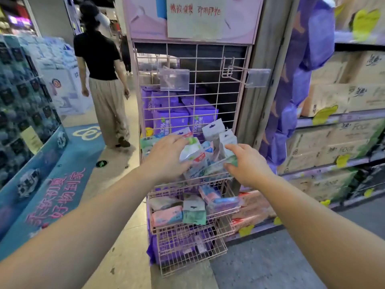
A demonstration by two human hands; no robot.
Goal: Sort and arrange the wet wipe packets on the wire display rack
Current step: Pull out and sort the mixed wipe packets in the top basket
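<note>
Head view, looking down at the pink wire display rack (193, 84) that fills the centre of the frame. Its upper grid panel is bare apart from two clear price-tag holders; purple boxed packs (173, 115) sit behind the wire at mid-height. To the right of frame, shelves of cardboard cartons (341, 142). At upper left, a person in a black top (98, 55) walks away down the aisle.

The rack has three baskets stepping down toward the bottom centre. Top basket (208, 177), mid-frame: a loose heap of wet wipe packets (200, 151), mixed colours, some flat, some standing on edge, two white hang-tab packets (214, 127) upright at the back. Middle basket (225, 211): a pink packet, a green one and a blue-pink one, also unaligned. Bottom basket (191, 251): nearly bare.

My left hand (166, 157) lies palm down on the left side of the heap, fingers curled over a white-green packet; whether it is truly gripped or only pressed I cannot tell. My right hand (248, 163) is at the right side, thumb and fingertips pinched on the edge of a greenish packet (225, 163) lying along the front rim.

Judgement: sorting of the top basket is in hand, early stage; nothing is grouped yet. Next move calls for lifting the pinched packet clear without dragging neighbours over the rim, then matching it by colour with its like and standing them in rows.
</note>
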